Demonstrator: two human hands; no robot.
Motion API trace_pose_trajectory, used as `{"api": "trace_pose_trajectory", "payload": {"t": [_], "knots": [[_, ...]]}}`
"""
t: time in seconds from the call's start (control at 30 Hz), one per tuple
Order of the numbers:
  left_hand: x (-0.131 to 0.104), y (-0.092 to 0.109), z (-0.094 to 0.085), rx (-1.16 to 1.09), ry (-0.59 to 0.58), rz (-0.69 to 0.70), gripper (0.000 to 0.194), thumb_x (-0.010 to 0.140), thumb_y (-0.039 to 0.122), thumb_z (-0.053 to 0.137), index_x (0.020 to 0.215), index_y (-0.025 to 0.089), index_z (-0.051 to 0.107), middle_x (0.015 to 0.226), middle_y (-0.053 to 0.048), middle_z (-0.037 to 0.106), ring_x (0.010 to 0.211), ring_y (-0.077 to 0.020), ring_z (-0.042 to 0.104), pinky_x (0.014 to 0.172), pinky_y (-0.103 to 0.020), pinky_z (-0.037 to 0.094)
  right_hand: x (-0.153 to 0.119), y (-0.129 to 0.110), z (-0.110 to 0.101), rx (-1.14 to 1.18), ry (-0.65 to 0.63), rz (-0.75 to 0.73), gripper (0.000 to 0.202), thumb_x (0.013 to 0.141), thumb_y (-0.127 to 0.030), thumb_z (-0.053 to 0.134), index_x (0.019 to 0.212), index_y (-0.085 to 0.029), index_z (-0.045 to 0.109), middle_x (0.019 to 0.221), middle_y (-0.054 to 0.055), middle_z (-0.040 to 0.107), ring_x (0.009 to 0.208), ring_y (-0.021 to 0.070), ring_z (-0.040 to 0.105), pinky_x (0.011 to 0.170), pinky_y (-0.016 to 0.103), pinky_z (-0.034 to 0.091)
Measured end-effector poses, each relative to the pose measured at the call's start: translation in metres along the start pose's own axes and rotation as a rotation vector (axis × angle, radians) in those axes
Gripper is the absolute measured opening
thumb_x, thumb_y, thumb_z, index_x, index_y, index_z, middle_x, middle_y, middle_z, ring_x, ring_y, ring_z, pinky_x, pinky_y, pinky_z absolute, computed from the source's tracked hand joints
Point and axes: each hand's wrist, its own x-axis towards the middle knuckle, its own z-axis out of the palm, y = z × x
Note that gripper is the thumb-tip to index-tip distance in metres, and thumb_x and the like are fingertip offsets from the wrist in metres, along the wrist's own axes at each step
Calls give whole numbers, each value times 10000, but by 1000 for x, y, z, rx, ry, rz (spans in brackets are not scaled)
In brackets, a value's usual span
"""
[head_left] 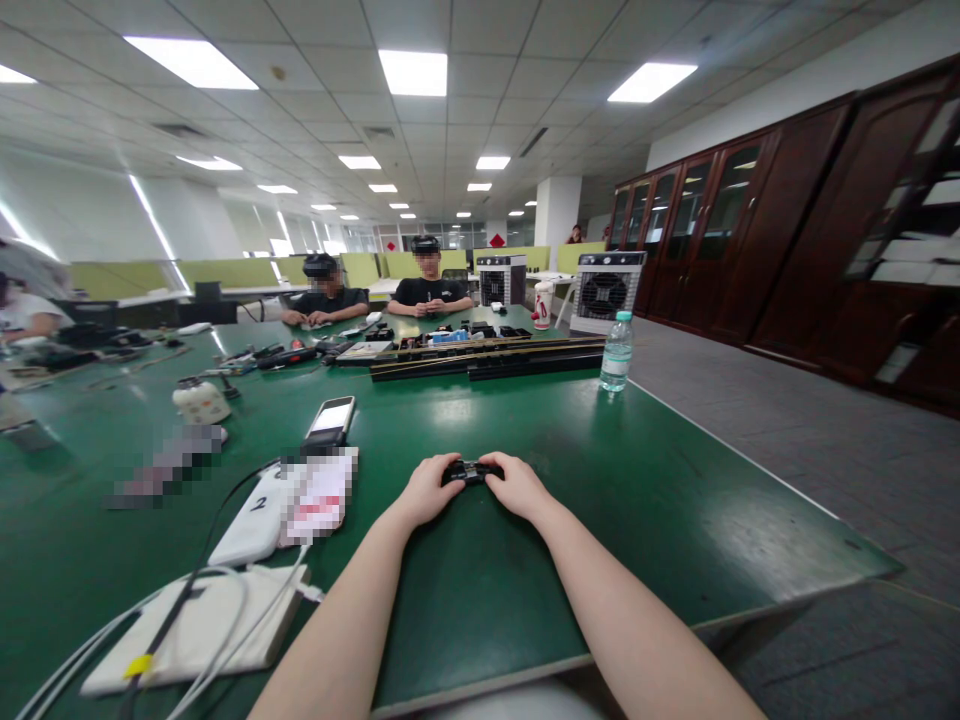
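Observation:
A small black object [472,472] with a lighter middle rests on or just above the green table [480,600], held between both hands. My left hand [429,490] grips its left end, thumb in front and fingers behind. Its right end is held the same way by my right hand [517,486]. What exactly the object is cannot be made out, since the fingers cover both ends.
Left of my arms lie a phone [330,422], a white power bank [251,520], a white box [195,630] with cables and a white jar [201,400]. Beyond are black bars [532,360] and a water bottle [616,352]. Two people sit across the table.

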Motion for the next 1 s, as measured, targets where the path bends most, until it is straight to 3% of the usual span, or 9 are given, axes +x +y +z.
{"api": "trace_pose_trajectory", "payload": {"t": [0.27, 0.77, 1.0], "knots": [[1, -1, 1, 9, 0, 5, 457, 790, 198, 619, 1241, 151, 564, 1224, -119, 627, 1139, -254, 564, 1010, -379, 421, 1, 2, 2, 12, -8, -4, 328, 785, -114, 532, 1079, -193, 656, 1101, 55, 699, 1048, 193, 625, 974, 334, 445], [0, 0, 0, -31, 13, 1, 450, 781, 207, 626, 1228, 182, 579, 1226, -100, 631, 1142, -260, 560, 1010, -395, 418, 1, 2, 2, 10, 1, 5, 320, 786, -111, 541, 1058, -229, 660, 1088, 27, 703, 1035, 182, 627, 962, 326, 448], [1, -1, 1, -18, 6, 5, 458, 783, 201, 621, 1234, 143, 572, 1233, -124, 626, 1145, -266, 557, 1012, -394, 418, 1, 1, 1, 8, -8, -1, 318, 789, -115, 539, 1066, -216, 657, 1098, 35, 699, 1042, 186, 624, 964, 324, 448]]}}
